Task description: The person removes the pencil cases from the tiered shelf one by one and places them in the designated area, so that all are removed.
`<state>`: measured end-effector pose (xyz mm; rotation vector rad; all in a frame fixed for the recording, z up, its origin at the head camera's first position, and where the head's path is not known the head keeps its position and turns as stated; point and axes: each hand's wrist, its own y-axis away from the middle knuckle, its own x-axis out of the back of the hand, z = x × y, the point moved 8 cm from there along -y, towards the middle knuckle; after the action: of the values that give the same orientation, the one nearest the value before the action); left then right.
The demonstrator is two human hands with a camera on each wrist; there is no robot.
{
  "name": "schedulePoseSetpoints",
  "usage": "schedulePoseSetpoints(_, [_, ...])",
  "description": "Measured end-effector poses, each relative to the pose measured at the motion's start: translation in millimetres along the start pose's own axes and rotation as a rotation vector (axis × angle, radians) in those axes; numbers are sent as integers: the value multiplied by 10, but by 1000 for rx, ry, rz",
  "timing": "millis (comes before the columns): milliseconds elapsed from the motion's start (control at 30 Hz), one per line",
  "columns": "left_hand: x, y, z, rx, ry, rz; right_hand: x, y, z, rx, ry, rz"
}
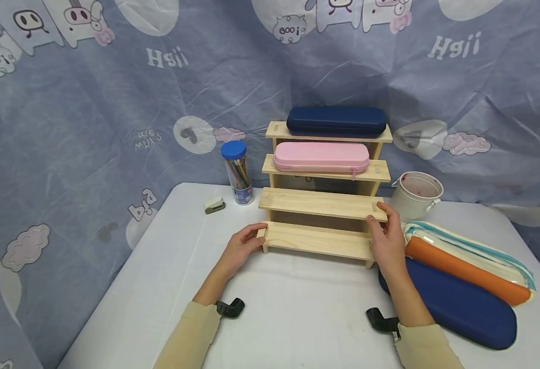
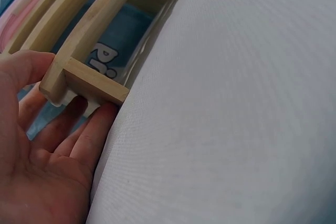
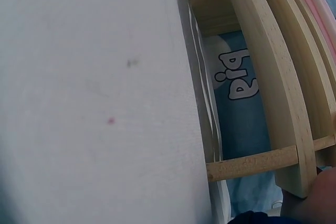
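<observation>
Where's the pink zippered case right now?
In the head view, the pink zippered case lies right of center on the second tier from the top of the wooden stepped shelf, just below a navy case.

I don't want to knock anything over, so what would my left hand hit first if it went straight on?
Your left hand would meet the wooden shelf first; the fingers seem to touch the left end of the lowest board.

Stapler (image 1: 215,205) beside blue-lidded pencil jar (image 1: 239,175)
</observation>
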<state>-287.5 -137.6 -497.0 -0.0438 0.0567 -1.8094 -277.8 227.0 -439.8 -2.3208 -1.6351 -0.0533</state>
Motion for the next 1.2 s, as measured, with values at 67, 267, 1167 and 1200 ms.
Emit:
schedulePoseSetpoints(67, [-3, -5, -4, 9, 5, -5, 3, 4, -3, 2, 3, 1])
schedulePoseSetpoints(267, [-15, -12, 26, 45, -1, -20, 12, 3, -1, 7, 2, -1])
schedulePoseSetpoints(1167, [240, -187, 842, -137, -283, 245, 24, 0, 6, 33, 34, 8])
schedulePoseSetpoints(1200, [232, -209, 878, -148, -275, 242, 24, 2, 4, 34, 35, 8])
